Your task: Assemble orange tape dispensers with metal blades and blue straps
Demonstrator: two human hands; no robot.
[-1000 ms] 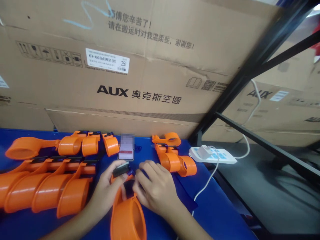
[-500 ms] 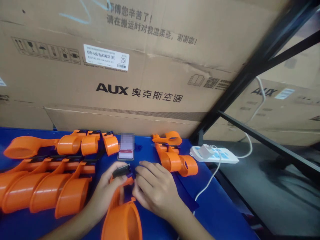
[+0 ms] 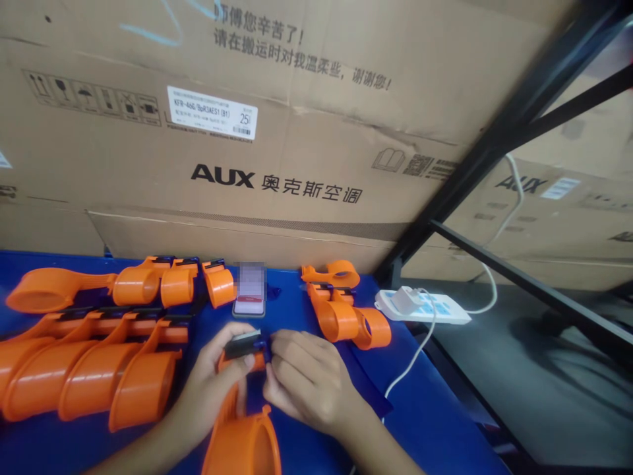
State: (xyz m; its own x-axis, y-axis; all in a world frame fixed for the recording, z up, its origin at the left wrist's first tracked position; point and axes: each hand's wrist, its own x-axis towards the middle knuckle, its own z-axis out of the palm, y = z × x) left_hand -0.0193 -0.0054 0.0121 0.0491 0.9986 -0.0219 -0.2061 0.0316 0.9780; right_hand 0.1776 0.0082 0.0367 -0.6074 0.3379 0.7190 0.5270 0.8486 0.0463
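My left hand (image 3: 210, 376) is closed around the upper end of an orange plastic ring holder (image 3: 242, 445), its thumb pressing on a black strip (image 3: 243, 346) with a pale top edge. The holder's wide ring hangs toward me at the bottom of the view. At the strip's right end, my right hand (image 3: 306, 379) pinches a small dark blue piece (image 3: 267, 348), mostly hidden by its fingers. More orange ring holders with black strips lie left of my left hand, the closest being one holder (image 3: 146, 389). Beyond my hands lies a phone (image 3: 250, 290).
Several orange ring holders (image 3: 337, 321) lie on the blue table (image 3: 425, 396) behind my right hand. A white power strip (image 3: 425, 307) with its cord is at the right edge, beside a black metal frame (image 3: 445, 178). A large cardboard box (image 3: 222, 224) stands behind the table.
The held holder's top has turned slightly, so more of the black strip and its pale edge shows. My right fingers have curled in closer on the dark blue piece.
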